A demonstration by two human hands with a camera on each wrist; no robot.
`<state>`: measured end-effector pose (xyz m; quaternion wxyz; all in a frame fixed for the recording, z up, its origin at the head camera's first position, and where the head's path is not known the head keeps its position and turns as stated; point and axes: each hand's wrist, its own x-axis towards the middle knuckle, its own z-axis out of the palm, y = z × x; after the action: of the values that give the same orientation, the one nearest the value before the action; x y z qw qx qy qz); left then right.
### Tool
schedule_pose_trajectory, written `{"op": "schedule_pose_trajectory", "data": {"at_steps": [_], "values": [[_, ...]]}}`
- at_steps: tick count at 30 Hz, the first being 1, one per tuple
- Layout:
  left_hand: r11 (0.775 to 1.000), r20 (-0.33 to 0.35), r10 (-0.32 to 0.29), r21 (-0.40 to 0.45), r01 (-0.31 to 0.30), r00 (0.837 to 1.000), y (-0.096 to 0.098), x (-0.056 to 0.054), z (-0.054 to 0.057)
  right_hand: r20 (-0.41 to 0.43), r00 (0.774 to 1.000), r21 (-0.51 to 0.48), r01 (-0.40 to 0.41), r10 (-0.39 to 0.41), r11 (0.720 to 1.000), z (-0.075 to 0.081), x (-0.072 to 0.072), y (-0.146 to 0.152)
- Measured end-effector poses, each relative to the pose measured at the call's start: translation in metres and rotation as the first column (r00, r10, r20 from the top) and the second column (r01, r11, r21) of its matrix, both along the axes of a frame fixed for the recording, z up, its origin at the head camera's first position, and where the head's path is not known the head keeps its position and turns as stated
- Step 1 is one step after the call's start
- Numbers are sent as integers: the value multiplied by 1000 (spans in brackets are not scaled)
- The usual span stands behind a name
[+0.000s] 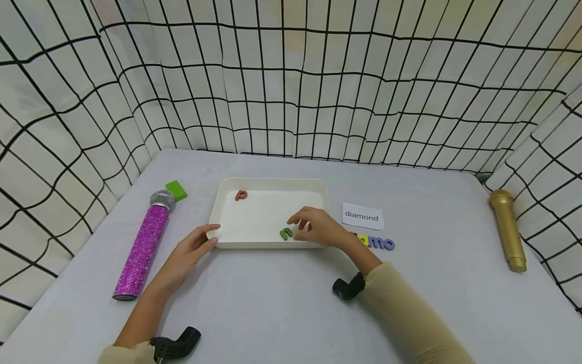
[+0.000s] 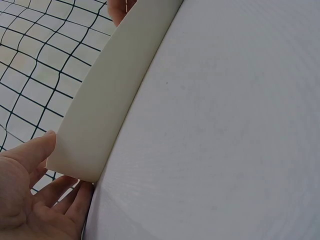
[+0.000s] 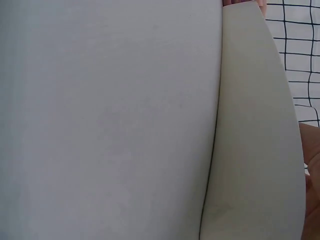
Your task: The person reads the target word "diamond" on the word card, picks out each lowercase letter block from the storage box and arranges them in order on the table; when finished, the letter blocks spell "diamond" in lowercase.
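Note:
A white tray [image 1: 268,244] lies on the table, and my left hand [image 1: 193,247] grips its front left corner. In the left wrist view the thumb rests on the tray's rim, with the fingers around its end. Over the right part of the tray, my right hand [image 1: 320,227] hovers with bent fingers. A green letter n [image 1: 286,233] lies just left of its thumb; no held thing shows between the fingers. A small red letter [image 1: 241,195] sits at the tray's back left. The tray wall hides most of the right hand in the right wrist view.
Right of the tray lie a "diamond" card [image 1: 362,216] and a row of letters [image 1: 382,243], partly covered by my right wrist. A pink glitter microphone [image 1: 143,247] and a green block [image 1: 176,190] are left; a gold cylinder [image 1: 508,230] is right. Black-grid netting surrounds the table.

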<state>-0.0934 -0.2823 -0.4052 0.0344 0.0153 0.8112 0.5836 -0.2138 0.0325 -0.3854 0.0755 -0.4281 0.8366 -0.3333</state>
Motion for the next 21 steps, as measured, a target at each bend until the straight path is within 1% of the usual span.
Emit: {"op": "schedule_pose_trajectory", "data": {"at_steps": [4,8,15,21], "values": [[1000,-4,-6,4,6,1000,1,-1,0,49,999,68,-19,16,998,-2,-4,-8],[1000,-8,-7,3,7,1000,2,-2,-1,80,996,84,-33,26,996,-3,-7,-12],[1000,-11,-5,12,5,1000,1,-2,0,96,995,98,-38,28,994,-8,-11,-16],[1000,-9,-2,22,3,1000,1,0,2,92,995,102,-47,38,994,-9,-11,-19]]}}
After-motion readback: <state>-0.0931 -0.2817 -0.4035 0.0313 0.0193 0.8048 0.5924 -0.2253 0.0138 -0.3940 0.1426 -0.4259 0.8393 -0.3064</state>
